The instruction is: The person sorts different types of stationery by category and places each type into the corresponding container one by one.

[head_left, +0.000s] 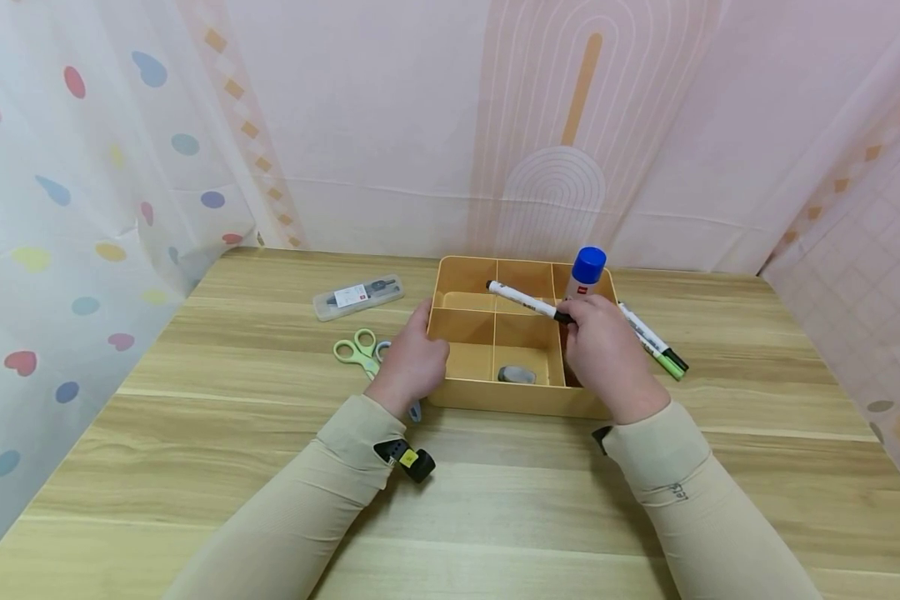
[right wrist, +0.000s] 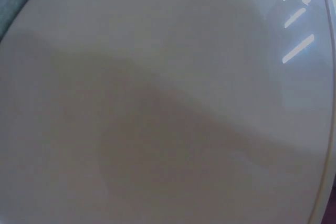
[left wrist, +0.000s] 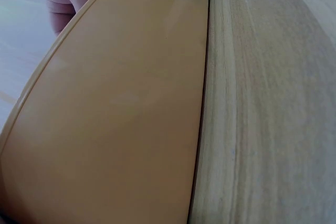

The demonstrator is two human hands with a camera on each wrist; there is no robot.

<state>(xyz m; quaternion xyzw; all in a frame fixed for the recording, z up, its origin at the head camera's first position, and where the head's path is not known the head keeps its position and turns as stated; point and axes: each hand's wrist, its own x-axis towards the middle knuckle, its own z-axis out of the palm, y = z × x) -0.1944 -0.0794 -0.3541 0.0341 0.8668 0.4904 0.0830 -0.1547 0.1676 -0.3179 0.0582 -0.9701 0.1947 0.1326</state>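
Clearly gripped by the right hand: a white marker, fingers curled round its dark cap end, barrel held over the yellow organiser tray. Long axis running from the fingers toward ten o'clock, free tip above the rear compartments, crossing the middle divider. Left hand resting against the tray's nine-o'clock wall, fingers wrapped on the rim and outer side, as also seen from the left wrist view where the tray wall fills the frame with fingertips at its top edge. Right wrist view showing only a pale blurred surface, nothing readable.

Inside the tray: a roll of grey tape in the front middle compartment, at six o'clock from the marker's barrel; a glue stick with blue cap standing upright in the rear right compartment, just at one o'clock from the right hand. Long right-hand compartment mostly hidden beneath that hand.

Outside the tray at three o'clock: two more markers lying together on the worktop, parallel, near the right hand. At nine o'clock: green scissors just beside the left hand, and a clear compass case farther back at ten o'clock. Open worktop toward six o'clock, between the sleeves.
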